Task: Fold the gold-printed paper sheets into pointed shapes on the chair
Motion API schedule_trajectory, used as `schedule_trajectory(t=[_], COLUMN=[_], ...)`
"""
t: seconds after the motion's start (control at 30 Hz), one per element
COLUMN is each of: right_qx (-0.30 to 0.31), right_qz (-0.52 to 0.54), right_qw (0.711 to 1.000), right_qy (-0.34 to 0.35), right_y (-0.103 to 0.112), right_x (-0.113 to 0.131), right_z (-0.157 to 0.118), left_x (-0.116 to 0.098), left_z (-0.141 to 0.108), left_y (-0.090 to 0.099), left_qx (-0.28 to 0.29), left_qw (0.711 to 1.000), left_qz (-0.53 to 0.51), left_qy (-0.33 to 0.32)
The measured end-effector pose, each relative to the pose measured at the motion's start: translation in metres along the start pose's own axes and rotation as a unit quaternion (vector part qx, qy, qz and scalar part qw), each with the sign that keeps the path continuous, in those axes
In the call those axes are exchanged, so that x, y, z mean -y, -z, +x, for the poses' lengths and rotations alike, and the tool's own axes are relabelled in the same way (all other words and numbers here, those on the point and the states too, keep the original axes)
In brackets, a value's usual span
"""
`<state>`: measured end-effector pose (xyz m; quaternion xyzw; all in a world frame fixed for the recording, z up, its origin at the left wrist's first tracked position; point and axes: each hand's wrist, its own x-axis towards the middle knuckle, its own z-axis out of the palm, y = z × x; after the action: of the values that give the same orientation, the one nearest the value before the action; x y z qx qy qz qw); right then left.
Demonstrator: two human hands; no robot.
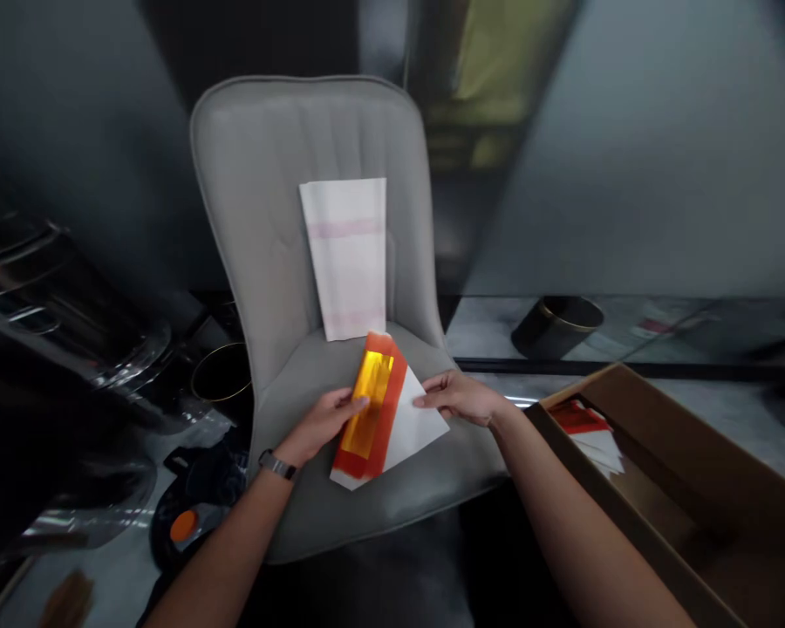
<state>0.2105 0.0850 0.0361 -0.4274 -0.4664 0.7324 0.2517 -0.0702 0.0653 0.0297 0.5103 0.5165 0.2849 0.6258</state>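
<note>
The left hand (322, 424) lies nearly flat, fingers together, its fingertips on the gold foil strip (370, 401) of a folded paper packet (387, 412), without a clear pinch. The packet sits tilted mid-seat on a grey upholstered chair (314, 515), its top corner near the backrest. It looks light, thin and soft, likely to bend, and the foil may slide, so its red-bordered edges seem the best place to take hold. A plain white sheet (344, 257) leans on the backrest. The right hand (461, 397) is open, fingertips on the packet's white corner. Beside it, a cardboard box (628, 410) holds red-and-white papers (589, 436).
</note>
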Motion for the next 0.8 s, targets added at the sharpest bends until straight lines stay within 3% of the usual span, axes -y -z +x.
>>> schedule_trajectory(t=[0.07,0.1,0.17,0.2,0.3,0.37,0.43,0.53,0.6,0.73,0.8], right_qx=[-0.085,-0.138,-0.247,-0.303,-0.494,-0.649,-0.714,-0.765,-0.768,-0.7,-0.62], right_qz=[0.042,0.068,0.113,0.131,0.122,0.001,-0.038,-0.115,-0.183,-0.328,-0.417], right_qw=[0.995,0.986,0.954,0.932,0.845,0.752,0.694,0.631,0.612,0.633,0.664], right_qy=[0.042,0.07,0.126,0.148,0.166,0.118,0.087,0.056,0.049,0.043,-0.028], right_y=[0.016,0.029,0.064,0.085,0.154,0.197,0.236,0.287,0.318,0.373,0.393], right_x=[-0.006,-0.011,-0.027,-0.039,-0.085,-0.118,-0.146,-0.174,-0.187,-0.224,-0.252], right_z=[-0.029,-0.048,-0.094,-0.121,-0.205,-0.25,-0.281,-0.298,-0.291,-0.248,-0.218], left_x=[0.003,0.006,0.013,0.016,0.022,0.021,0.019,0.019,0.023,0.033,0.034], left_z=[0.006,0.01,0.019,0.023,0.029,0.028,0.028,0.033,0.037,0.043,0.045], left_y=[0.001,0.002,0.001,-0.001,-0.01,-0.017,-0.019,-0.015,-0.008,0.004,0.005], left_qx=[-0.056,-0.106,-0.206,-0.222,-0.226,-0.221,-0.221,-0.215,-0.217,-0.212,-0.21], left_qw=[0.992,0.974,0.907,0.877,0.811,0.779,0.763,0.76,0.762,0.771,0.769], left_qz=[0.087,0.162,0.316,0.384,0.523,0.573,0.594,0.602,0.6,0.59,0.6], left_qy=[-0.071,-0.118,-0.189,-0.182,-0.134,-0.126,-0.128,-0.119,-0.109,-0.111,-0.076])
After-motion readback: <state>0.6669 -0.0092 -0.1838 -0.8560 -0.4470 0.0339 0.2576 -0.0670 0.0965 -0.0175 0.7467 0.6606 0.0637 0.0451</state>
